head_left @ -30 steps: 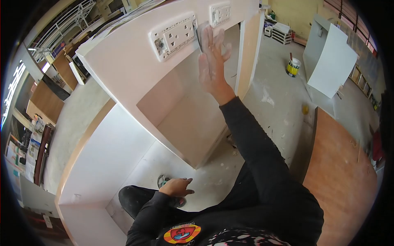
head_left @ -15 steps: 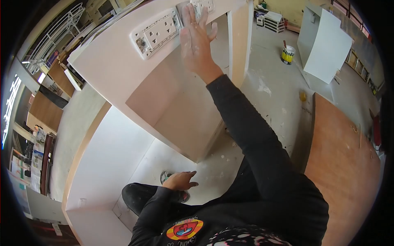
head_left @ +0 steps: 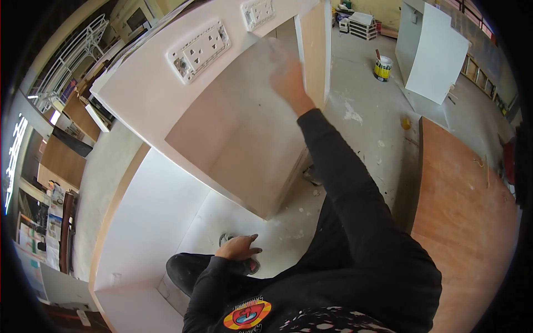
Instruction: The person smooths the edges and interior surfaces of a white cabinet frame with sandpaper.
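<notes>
My right hand is smeared by motion in front of the opening of a pale pink cabinet. Its fingers cannot be made out, nor whether anything is in them. Two white double power outlets sit in the cabinet's top strip: the near outlet lies left of this hand, the far outlet just above it. My left hand hangs low past my bent knee, fingers stretched out and apart, holding nothing. Below it, part of a sandalled foot shows on the floor.
A white panel with a wooden edge stands at left. A brown wooden board rises at right. Farther back are a yellow-labelled paint can with a stick in it, a white cabinet and stacked trays.
My right hand has come off the strip beside the outlets and moved down and right, uncovering the far outlet. A thin brownish-grey piece showed at its fingertips before. My left hand barely moved.
</notes>
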Tool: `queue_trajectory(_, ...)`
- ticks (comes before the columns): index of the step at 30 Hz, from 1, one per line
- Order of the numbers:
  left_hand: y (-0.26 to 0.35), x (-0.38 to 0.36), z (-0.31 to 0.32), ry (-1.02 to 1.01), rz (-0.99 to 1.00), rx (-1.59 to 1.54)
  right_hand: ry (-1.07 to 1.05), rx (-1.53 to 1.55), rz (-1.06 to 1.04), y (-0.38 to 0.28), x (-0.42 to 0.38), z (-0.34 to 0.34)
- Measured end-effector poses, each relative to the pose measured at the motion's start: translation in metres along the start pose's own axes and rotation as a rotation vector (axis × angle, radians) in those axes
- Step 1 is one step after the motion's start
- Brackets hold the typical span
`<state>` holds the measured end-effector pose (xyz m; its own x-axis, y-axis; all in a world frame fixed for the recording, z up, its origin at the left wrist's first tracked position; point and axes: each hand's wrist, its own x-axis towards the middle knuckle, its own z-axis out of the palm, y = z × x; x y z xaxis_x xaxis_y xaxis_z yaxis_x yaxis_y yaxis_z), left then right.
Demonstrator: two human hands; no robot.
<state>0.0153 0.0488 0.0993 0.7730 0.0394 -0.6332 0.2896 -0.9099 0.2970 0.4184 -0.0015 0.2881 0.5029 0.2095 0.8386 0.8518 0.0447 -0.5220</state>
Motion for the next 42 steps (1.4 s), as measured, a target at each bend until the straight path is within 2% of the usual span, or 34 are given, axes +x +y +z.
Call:
queue_trajectory(2, -0.008, 0.001, 0.007, 0.022, -0.006, -0.026, 0.050, 0.042, 0.408, 0.026, 0.021, -0.019)
queue_trajectory(4, -0.010, 0.002, 0.009, -0.004, -0.021, -0.005, 0.106, -0.091, 0.459, 0.032, 0.048, -0.032)
queue_trajectory(6, -0.010, 0.004, 0.008, -0.034, -0.036, 0.013, 0.358, 0.349, 0.082, 0.033, 0.064, -0.037)
queue_trajectory(7, -0.009, 0.005, 0.007, -0.049, -0.038, 0.013, 0.360, 0.348, 0.085, 0.030, 0.069, -0.041)
queue_trajectory(9, -0.006, 0.004, 0.005, -0.067, -0.041, 0.011, 0.220, 0.598, 0.230, 0.025, 0.077, -0.045)
queue_trajectory(10, -0.004, 0.004, 0.003, -0.049, -0.030, -0.009, 0.221, 0.598, 0.231, 0.041, 0.080, -0.041)
queue_trajectory(12, -0.002, 0.006, 0.000, -0.030, -0.018, -0.027, 0.243, -0.211, -0.042, 0.069, 0.084, -0.034)
queue_trajectory(13, -0.002, 0.008, -0.001, -0.032, -0.015, -0.024, 0.247, -0.211, -0.042, 0.051, 0.084, -0.039)
queue_trajectory(15, -0.005, 0.012, 0.001, -0.037, -0.015, -0.021, -0.233, -0.254, 0.182, 0.015, 0.079, -0.042)
queue_trajectory(16, -0.007, 0.015, 0.004, -0.040, -0.007, -0.013, -0.231, -0.252, 0.182, 0.016, 0.073, -0.032)
queue_trajectory(18, -0.007, 0.018, 0.004, -0.042, -0.001, -0.005, 0.084, -0.766, -0.139, 0.018, 0.062, -0.009)
queue_trajectory(19, -0.002, 0.016, 0.001, -0.049, -0.012, -0.008, 0.085, -0.765, -0.138, 0.021, 0.063, -0.004)
queue_trajectory(21, -0.001, 0.016, -0.002, -0.055, -0.027, -0.013, 0.079, -0.386, -0.156, 0.022, 0.069, 0.003)
queue_trajectory(22, -0.001, 0.016, -0.001, -0.045, -0.017, -0.019, 0.079, -0.385, -0.155, 0.019, 0.069, 0.006)
queue_trajectory(27, 0.000, 0.015, 0.001, -0.037, -0.005, -0.017, 0.025, -0.529, 0.074, -0.012, 0.055, 0.018)
queue_trajectory(28, 0.001, 0.016, 0.001, -0.039, 0.007, -0.013, 0.025, -0.530, 0.074, -0.024, 0.043, 0.024)
queue_trajectory(30, 0.002, 0.019, 0.001, -0.036, 0.028, -0.010, 0.145, -0.762, -0.085, -0.045, 0.021, 0.034)
queue_trajectory(34, 0.000, 0.018, 0.002, 0.030, 0.068, -0.054, 0.224, -0.910, -0.120, -0.041, 0.039, 0.030)
queue_trajectory(36, -0.001, 0.018, 0.003, 0.066, 0.090, -0.067, 0.131, -0.759, -0.036, -0.032, 0.053, 0.028)
queue_trajectory(37, -0.002, 0.017, 0.004, 0.071, 0.088, -0.052, 0.127, -0.760, -0.038, -0.053, 0.049, 0.021)
queue_trajectory(39, -0.002, 0.018, 0.001, 0.083, 0.093, -0.034, -0.200, -0.768, 0.084, -0.090, 0.041, 0.008)
queue_trajectory(40, 0.001, 0.018, -0.002, 0.058, 0.076, -0.029, -0.197, -0.773, 0.075, -0.085, 0.041, 0.011)
queue_trajectory(42, 0.004, 0.014, -0.002, 0.022, 0.057, -0.027, 0.074, -0.945, -0.215, -0.070, 0.030, 0.019)
